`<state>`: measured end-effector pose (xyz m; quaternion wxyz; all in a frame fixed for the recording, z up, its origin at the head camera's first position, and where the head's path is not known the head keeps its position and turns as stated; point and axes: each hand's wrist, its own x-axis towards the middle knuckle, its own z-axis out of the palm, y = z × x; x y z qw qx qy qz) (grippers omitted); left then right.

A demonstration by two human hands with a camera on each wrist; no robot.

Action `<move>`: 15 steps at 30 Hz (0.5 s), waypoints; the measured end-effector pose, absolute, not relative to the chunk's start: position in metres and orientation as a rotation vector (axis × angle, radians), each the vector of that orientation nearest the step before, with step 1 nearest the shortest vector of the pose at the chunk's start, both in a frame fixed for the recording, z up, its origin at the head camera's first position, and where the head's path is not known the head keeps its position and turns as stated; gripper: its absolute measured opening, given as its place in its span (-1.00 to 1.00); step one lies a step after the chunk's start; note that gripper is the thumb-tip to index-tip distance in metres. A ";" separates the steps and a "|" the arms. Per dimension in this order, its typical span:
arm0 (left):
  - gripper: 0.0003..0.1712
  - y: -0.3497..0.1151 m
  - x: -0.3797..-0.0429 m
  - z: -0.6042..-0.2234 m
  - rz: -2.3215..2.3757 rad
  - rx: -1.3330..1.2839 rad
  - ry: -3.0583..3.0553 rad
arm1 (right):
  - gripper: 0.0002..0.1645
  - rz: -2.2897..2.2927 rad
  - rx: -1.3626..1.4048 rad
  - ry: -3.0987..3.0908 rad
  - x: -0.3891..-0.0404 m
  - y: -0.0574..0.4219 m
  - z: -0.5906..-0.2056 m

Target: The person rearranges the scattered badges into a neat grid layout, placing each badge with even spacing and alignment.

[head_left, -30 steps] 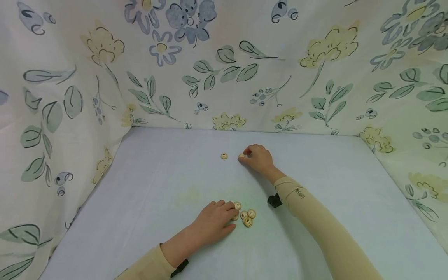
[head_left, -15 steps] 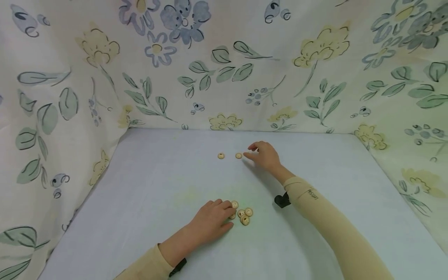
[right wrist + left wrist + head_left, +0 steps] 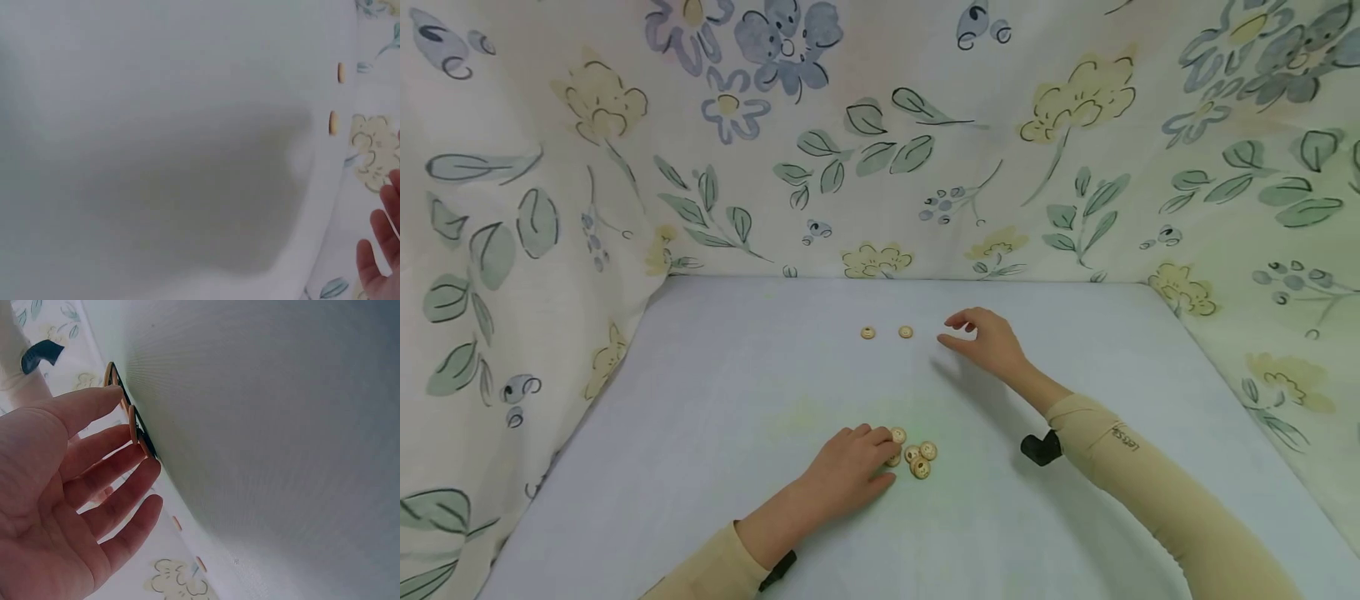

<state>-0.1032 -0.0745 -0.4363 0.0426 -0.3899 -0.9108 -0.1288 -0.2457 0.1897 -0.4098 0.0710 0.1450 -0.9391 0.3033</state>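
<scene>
Two small round wooden discs with dark markings lie apart at the far middle of the table, a left disc (image 3: 868,332) and a right disc (image 3: 906,332). Just right of that pair hovers my right hand (image 3: 988,342), fingers loosely bent, thumb apart, holding nothing. Nearer to me is a loose cluster of several like discs (image 3: 921,468). My left hand (image 3: 846,467) rests at the cluster's left side, its fingers partly covering a disc (image 3: 892,460). In the left wrist view its fingers are relaxed, fingertips right at upright-looking disc edges (image 3: 134,425).
The table (image 3: 737,375) has a plain pale cover. A floral cloth (image 3: 880,167) hangs behind it and along both sides. Dark wrist-worn pieces show under each sleeve, one below the right sleeve (image 3: 1120,450).
My right hand has let go of the right far disc, leaving it beside the other, and drawn away to the right. The left hand stays at the cluster. The head view has shifted slightly.
</scene>
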 end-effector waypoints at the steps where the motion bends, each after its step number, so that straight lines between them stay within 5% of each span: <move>1: -0.78 -0.075 -0.103 -0.436 -0.397 -1.192 -2.782 | -0.58 0.923 0.440 -2.823 -0.242 0.192 -0.409; 15: -0.78 -0.074 -0.103 -0.437 -0.401 -1.188 -2.776 | -0.62 1.015 0.522 -2.856 -0.190 0.209 -0.418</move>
